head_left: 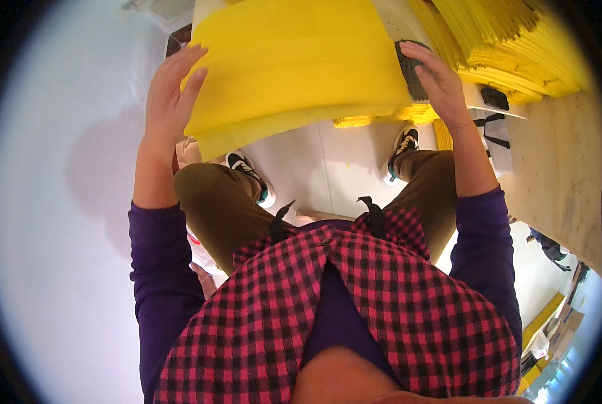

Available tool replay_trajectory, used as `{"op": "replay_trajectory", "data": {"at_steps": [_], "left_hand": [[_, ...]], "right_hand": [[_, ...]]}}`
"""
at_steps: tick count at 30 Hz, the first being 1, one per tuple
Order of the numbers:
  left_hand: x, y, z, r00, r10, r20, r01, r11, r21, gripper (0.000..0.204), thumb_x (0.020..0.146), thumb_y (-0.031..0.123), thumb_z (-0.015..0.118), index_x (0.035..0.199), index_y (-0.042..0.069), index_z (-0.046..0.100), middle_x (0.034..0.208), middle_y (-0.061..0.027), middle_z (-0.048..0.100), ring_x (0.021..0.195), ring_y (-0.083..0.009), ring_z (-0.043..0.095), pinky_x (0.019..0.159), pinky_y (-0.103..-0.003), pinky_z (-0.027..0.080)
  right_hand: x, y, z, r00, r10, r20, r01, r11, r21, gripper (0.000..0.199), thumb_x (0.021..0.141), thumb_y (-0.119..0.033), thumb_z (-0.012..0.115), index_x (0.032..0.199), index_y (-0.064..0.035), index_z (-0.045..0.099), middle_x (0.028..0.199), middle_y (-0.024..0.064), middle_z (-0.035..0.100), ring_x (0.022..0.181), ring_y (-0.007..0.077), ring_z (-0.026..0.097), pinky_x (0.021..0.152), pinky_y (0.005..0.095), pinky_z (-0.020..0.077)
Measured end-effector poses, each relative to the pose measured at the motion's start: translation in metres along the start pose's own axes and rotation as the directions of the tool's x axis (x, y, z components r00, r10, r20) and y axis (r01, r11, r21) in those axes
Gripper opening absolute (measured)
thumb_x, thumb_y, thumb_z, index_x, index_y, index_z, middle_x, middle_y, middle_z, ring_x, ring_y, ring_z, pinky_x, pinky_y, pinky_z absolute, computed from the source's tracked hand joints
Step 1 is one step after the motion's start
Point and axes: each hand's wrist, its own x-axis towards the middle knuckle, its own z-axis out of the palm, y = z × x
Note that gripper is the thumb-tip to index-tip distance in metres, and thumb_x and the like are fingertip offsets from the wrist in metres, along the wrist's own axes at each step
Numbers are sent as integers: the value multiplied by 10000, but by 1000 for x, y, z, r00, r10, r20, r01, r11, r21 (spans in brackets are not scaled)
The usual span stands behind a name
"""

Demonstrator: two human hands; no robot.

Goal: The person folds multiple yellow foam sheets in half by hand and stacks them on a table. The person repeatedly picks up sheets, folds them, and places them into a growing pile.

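A wide sheet of thin yellow cloth or mesh (294,64) lies spread out in front of me, its near edge hanging down over my feet. At its left edge is my left hand (169,97), open, fingers stretched and thumb apart; the fingertips overlap the sheet's border, and I cannot tell whether they touch it. My right hand (442,84), also open with nothing in it, is just beyond the right edge. Its fingers pass over a dark textured pad-like object (410,77) beside the sheet, partly covered by the hand.
Thick piles of folded yellow material (510,47) stand at the far right. Near them are a small black object (495,97) and a pale wooden board (550,161). A white wall (51,222) runs along my left. My shoes (247,172) rest on the light floor (318,161).
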Motion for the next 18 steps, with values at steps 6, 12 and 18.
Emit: {"op": "replay_trajectory", "data": {"at_steps": [6,12,18], "left_hand": [[38,9,52,997,16,80,-41,947,320,496,951,401,453,1332,85,467,1347,-144,489,1288,-313,404,1071,-446,293],[7,25,80,969,-173,178,104,934,342,576,950,444,429,1383,66,388,1441,-153,373,1363,-305,296,1110,-453,235],[-3,27,83,973,-186,135,134,936,324,583,945,434,435,1386,56,383,1456,-155,349,1373,-303,280,1119,-449,214]], "right_hand": [[34,-14,36,1000,-24,0,24,998,-55,316,921,-185,537,1207,-56,572,1253,143,569,1233,284,484,1040,352,359],[46,-34,83,999,-17,48,25,987,-157,425,921,-323,531,1253,-57,535,1309,166,520,1284,340,407,1061,409,322],[57,-55,130,993,-16,121,53,948,-314,578,928,-418,474,1292,31,476,1363,199,459,1312,351,365,1085,432,271]]}}
